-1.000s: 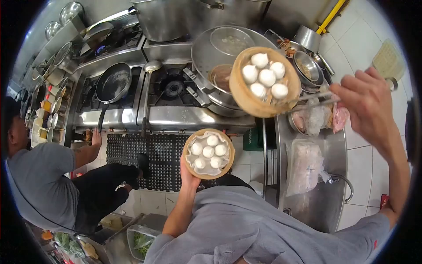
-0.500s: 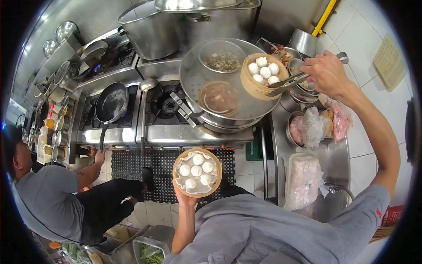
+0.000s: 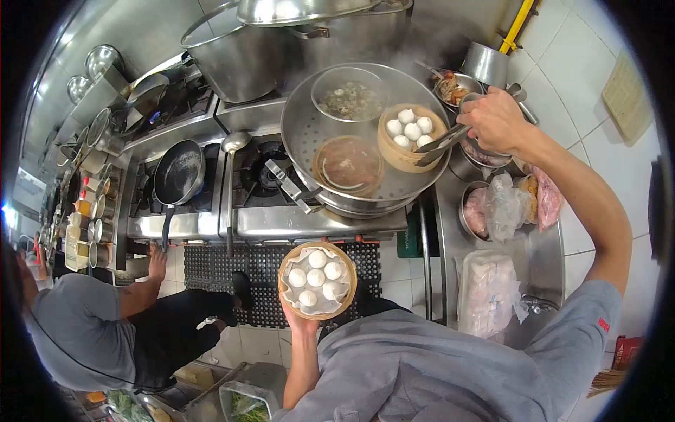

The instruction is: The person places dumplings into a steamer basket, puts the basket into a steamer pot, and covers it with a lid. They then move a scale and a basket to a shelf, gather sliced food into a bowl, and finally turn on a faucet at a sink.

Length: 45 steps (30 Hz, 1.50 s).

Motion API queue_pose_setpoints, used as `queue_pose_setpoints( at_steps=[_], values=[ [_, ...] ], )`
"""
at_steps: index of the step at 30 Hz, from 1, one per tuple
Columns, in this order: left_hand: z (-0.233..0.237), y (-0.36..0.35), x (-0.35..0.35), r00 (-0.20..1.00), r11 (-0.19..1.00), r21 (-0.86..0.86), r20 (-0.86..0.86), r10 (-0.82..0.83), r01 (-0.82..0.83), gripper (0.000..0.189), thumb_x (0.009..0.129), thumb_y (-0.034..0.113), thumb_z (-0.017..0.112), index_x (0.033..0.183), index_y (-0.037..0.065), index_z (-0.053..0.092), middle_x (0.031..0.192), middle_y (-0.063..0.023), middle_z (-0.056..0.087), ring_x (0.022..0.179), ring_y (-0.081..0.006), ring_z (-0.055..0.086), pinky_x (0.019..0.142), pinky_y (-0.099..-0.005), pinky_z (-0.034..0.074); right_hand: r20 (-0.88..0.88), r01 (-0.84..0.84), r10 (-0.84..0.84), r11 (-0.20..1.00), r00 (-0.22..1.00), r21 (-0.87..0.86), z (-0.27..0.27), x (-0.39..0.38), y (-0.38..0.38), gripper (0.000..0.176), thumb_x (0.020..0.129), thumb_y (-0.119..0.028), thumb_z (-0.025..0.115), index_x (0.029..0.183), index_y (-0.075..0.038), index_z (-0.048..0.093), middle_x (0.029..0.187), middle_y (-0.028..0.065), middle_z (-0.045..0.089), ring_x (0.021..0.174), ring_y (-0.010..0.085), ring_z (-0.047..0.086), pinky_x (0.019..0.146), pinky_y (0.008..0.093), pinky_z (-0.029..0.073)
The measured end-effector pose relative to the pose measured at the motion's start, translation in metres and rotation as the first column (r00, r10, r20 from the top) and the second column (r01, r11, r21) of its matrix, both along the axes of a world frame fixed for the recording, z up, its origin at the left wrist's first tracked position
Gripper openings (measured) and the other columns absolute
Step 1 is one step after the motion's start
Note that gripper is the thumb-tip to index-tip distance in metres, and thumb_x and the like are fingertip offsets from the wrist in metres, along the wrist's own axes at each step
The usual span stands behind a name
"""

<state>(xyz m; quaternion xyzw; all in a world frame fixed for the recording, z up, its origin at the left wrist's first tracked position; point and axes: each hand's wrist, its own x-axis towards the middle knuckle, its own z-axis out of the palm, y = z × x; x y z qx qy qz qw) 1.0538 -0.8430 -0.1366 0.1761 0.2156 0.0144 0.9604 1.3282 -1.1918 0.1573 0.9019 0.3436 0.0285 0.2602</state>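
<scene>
As tongs [image 3: 443,143] clamp basket [image 3: 410,135], right grip [image 3: 496,121] just beside

Shirt: grey shirt [image 3: 422,373], soft cloth, plain front, creased across chest and shoulders.
Sleeves: short. The right sleeve [image 3: 587,330] is loose and ends above the elbow.
Marking: small red mark [image 3: 603,325] on the right sleeve near the hem, too small to read.
Arms: bare from sleeve hem to wrist, both sides.
Hands: left hand [image 3: 299,320] and right hand [image 3: 496,121] both bare.
Lower body: dark cloth [image 3: 373,306] past the shirt hem, kind of garment cannot be told.
</scene>
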Motion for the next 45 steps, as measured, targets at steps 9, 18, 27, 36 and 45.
queue_pose_setpoints(
  at_steps=[9,18,27,36,45],
  values=[
    [0.003,-0.001,0.001,1.0,1.0,-0.017,0.012,0.007,-0.007,0.058,0.094,0.048,0.034,0.137,0.01,0.037,0.138,-0.0113,0.042,0.124,-0.0299,0.043,0.102,-0.0448,0.039,0.047,-0.063,0.058,0.993,0.997,0.102,-0.029,0.021,-0.009,0.012,0.065,-0.021,0.07,0.072,-0.011,0.068,0.071,0.0053,0.063,0.071,0.0258,0.064,0.068,0.0411,0.046],
    [0.012,0.001,-0.004,1.0,1.0,-0.004,-0.002,0.027,-0.027,0.059,0.093,0.051,0.035,0.137,0.011,0.038,0.139,-0.0103,0.042,0.124,-0.0303,0.043,0.102,-0.0457,0.039,0.017,-0.05,0.048,0.99,0.999,0.133,-0.068,0.015,-0.013,0.016,0.068,-0.021,0.07,0.081,-0.012,0.069,0.08,0.0042,0.063,0.077,0.0233,0.064,0.072,0.0394,0.044],
    [0.04,-0.004,0.006,1.0,0.999,0.041,-0.026,0.004,-0.003,0.054,0.095,0.046,0.034,0.136,0.011,0.04,0.135,-0.0087,0.045,0.122,-0.027,0.046,0.101,-0.0419,0.041,0.198,-0.125,0.087,0.974,0.976,0.189,-0.016,-0.056,-0.011,0.032,0.07,-0.016,0.07,0.101,-0.011,0.064,0.091,0.0032,0.06,0.088,0.0206,0.058,0.077,0.0388,0.04],
    [0.044,-0.004,0.014,0.999,0.999,0.028,0.039,-0.032,0.031,0.052,0.097,0.044,0.032,0.134,0.01,0.04,0.133,-0.0079,0.047,0.121,-0.0239,0.047,0.101,-0.0395,0.041,0.021,-0.396,0.405,0.881,0.914,0.26,0.046,-0.212,0.083,0.036,0.066,-0.015,0.058,0.099,-0.005,0.065,0.09,0.0096,0.06,0.071,0.022,0.051,0.067,0.038,0.04],
    [0.067,-0.011,0.015,0.999,0.999,-0.031,0.043,-0.022,0.024,0.051,0.095,0.048,0.036,0.131,0.013,0.044,0.132,-0.0042,0.048,0.12,-0.0227,0.048,0.1,-0.039,0.042,0.067,-0.344,0.338,0.921,0.939,0.182,0.03,-0.261,0.13,0.037,0.066,-0.018,0.057,0.098,0.0,0.066,0.083,0.0076,0.055,0.071,0.02,0.049,0.067,0.0354,0.041]
  ],
)
